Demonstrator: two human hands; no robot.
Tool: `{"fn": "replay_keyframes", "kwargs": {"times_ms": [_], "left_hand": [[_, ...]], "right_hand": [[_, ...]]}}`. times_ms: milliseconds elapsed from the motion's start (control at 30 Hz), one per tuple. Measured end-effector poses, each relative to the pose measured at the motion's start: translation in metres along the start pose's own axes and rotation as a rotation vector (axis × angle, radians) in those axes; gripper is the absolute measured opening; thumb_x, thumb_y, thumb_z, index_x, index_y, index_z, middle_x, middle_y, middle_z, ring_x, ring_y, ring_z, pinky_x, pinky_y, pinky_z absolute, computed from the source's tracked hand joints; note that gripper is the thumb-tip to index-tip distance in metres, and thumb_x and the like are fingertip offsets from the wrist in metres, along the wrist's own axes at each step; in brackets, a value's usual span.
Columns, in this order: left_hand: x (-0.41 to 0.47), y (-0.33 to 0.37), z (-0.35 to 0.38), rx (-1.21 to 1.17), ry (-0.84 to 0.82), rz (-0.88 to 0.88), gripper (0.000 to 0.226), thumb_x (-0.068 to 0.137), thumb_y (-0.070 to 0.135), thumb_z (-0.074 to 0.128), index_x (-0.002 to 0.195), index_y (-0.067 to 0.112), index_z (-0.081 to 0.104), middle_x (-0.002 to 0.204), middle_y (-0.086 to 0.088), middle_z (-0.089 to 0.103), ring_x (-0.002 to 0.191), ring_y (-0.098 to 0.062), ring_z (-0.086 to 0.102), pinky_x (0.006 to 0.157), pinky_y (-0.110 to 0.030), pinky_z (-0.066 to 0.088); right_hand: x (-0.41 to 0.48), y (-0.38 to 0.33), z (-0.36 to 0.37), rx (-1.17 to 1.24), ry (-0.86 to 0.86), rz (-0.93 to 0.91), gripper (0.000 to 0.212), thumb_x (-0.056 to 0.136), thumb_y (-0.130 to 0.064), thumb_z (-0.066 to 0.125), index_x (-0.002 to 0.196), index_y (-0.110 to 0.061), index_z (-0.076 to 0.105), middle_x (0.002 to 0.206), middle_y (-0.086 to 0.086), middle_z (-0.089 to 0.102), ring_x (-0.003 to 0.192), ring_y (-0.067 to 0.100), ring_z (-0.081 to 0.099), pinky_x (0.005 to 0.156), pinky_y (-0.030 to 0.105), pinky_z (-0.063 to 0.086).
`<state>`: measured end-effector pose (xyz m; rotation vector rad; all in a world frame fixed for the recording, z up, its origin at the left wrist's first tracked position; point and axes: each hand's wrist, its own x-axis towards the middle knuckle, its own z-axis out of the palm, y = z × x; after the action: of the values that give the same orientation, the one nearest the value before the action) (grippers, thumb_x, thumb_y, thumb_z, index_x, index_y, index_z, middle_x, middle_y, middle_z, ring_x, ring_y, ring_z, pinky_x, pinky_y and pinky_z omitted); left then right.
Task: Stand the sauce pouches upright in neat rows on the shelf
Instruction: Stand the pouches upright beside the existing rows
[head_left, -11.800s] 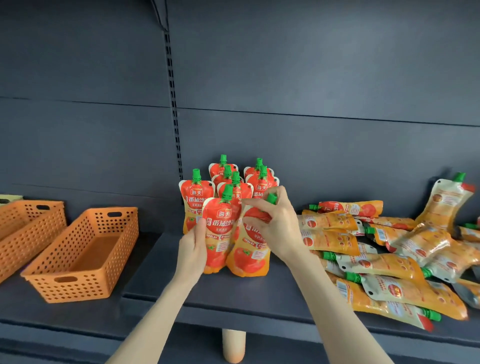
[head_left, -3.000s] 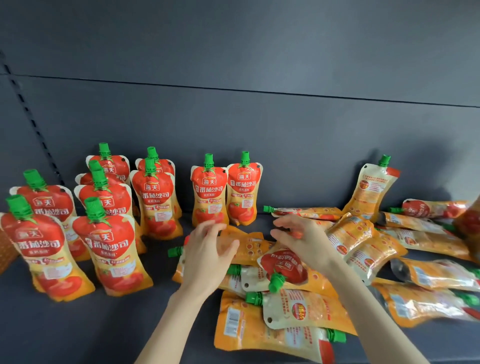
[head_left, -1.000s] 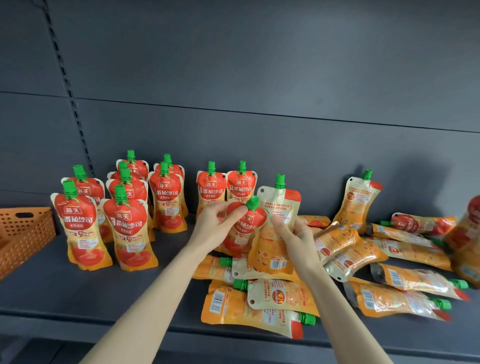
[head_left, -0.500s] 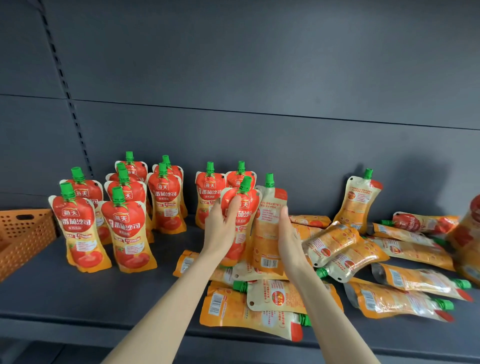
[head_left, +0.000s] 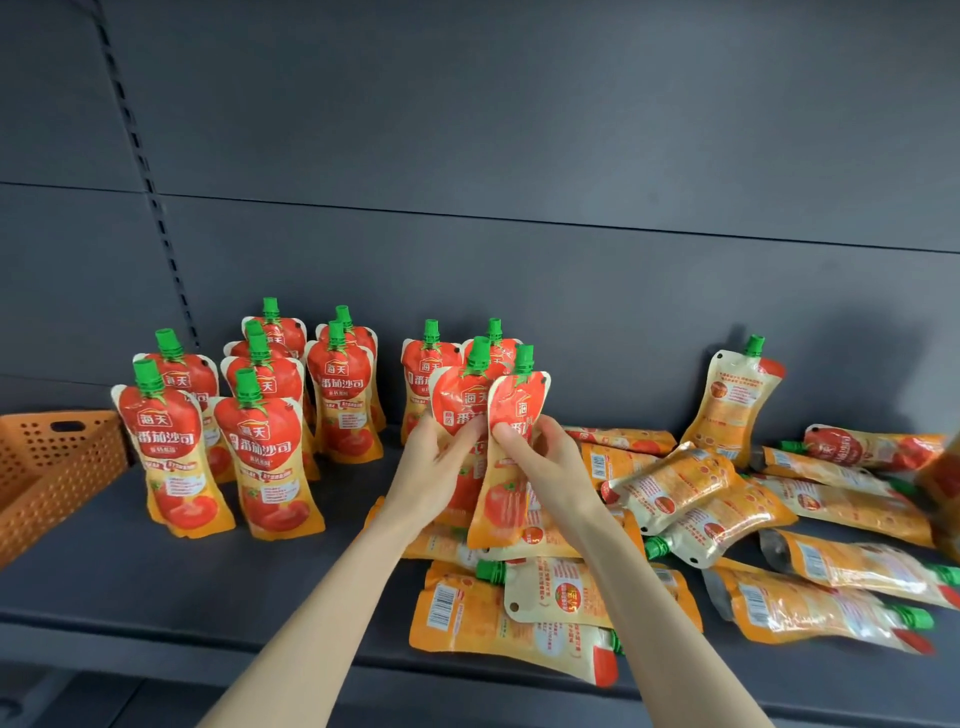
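Across the whole view runs the dark grey shelf, with its grey back wall behind it, and I am looking down at it past my two bare arms. At three o'clock lies the big messy pile of flat pouches, orange and see-through, lying on their sides and over one another, some with green caps pointing left and some right. At nine o'clock, at the edge, sits the orange basket with little holes. Between nine and eleven o'clock stand the red pouches in rows, upright, green caps up, close together. Just right of them, at twelve o'clock, two more standing pouches are side by side near the wall. At two o'clock one lone pouch stands with its back label showing, apart from the others. Right in the middle, my left hand is closed around one red pouch, and my right hand is pinching a second pouch. Both are held upright, touching each other, above the near edge of the pile. I cannot tell if their bottoms touch the shelf.
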<state>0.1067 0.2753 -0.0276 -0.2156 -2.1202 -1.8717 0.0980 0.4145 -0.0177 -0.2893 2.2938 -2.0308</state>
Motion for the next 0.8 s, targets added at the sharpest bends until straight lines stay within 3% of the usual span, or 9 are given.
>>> {"fn": "replay_keyframes", "kwargs": {"times_ms": [100,200,267,333,433,567,700,800], "left_hand": [[0.001,-0.002,-0.011,-0.003,0.014,-0.032,0.03,0.092,0.032,0.053,0.122,0.029,0.051,0.11,0.014,0.064,0.102,-0.001,0.062,0.08,-0.017,0.052],[0.005,-0.002,-0.024,-0.056,0.061,-0.059,0.023,0.089,0.025,0.059,0.112,0.027,0.058,0.102,0.011,0.068,0.094,-0.003,0.066,0.069,-0.017,0.053],[0.011,-0.002,-0.033,-0.059,0.106,-0.06,0.022,0.087,0.024,0.062,0.108,0.028,0.061,0.103,0.01,0.068,0.097,-0.007,0.065,0.076,-0.022,0.053],[0.018,-0.004,-0.041,-0.04,0.146,-0.049,0.026,0.084,0.024,0.065,0.11,0.026,0.06,0.106,0.009,0.067,0.1,-0.008,0.063,0.083,-0.027,0.052],[0.03,-0.01,-0.051,-0.002,0.183,-0.031,0.038,0.084,0.021,0.066,0.121,0.021,0.054,0.109,0.01,0.065,0.101,-0.005,0.061,0.082,-0.023,0.05],[0.041,-0.021,-0.059,0.009,0.187,-0.03,0.039,0.086,0.02,0.065,0.122,0.021,0.05,0.11,0.009,0.063,0.101,-0.003,0.06,0.084,-0.024,0.05],[0.051,-0.027,-0.068,0.033,0.172,-0.002,0.04,0.087,0.019,0.063,0.124,0.022,0.048,0.107,0.014,0.061,0.097,0.001,0.059,0.078,-0.015,0.048],[0.056,-0.036,-0.073,0.007,0.162,0.012,0.041,0.086,0.019,0.063,0.125,0.017,0.049,0.114,0.006,0.062,0.104,-0.005,0.059,0.085,-0.024,0.051]], "right_hand": [[0.005,0.001,0.002,0.064,0.006,0.045,0.045,0.085,-0.043,0.06,0.121,-0.019,0.046,0.112,-0.002,0.063,0.099,0.014,0.065,0.085,0.035,0.055],[0.012,0.001,-0.005,0.096,0.03,0.019,0.032,0.09,-0.033,0.058,0.116,-0.017,0.049,0.112,0.0,0.065,0.098,0.015,0.066,0.079,0.029,0.056],[0.02,-0.001,-0.011,0.065,0.097,-0.043,0.025,0.09,-0.028,0.059,0.11,-0.015,0.053,0.108,0.001,0.067,0.095,0.014,0.067,0.072,0.025,0.055],[0.029,-0.002,-0.015,0.001,0.188,-0.101,0.021,0.089,-0.026,0.061,0.105,-0.013,0.054,0.106,0.002,0.067,0.095,0.015,0.066,0.075,0.028,0.055],[0.043,0.002,-0.018,-0.094,0.274,-0.15,0.013,0.088,-0.024,0.062,0.091,-0.016,0.051,0.107,0.005,0.065,0.098,0.018,0.064,0.077,0.033,0.056],[0.058,0.012,-0.015,-0.092,0.34,-0.14,0.026,0.089,-0.025,0.061,0.11,-0.013,0.052,0.108,0.0,0.063,0.1,0.017,0.062,0.08,0.031,0.054],[0.071,0.019,-0.009,-0.094,0.369,-0.148,0.029,0.089,-0.027,0.061,0.113,-0.014,0.052,0.109,-0.002,0.062,0.099,0.015,0.061,0.071,0.02,0.051],[0.076,0.026,-0.004,-0.109,0.377,-0.141,0.03,0.088,-0.028,0.061,0.114,-0.014,0.052,0.11,-0.001,0.062,0.096,0.012,0.062,0.069,0.019,0.05]]}}
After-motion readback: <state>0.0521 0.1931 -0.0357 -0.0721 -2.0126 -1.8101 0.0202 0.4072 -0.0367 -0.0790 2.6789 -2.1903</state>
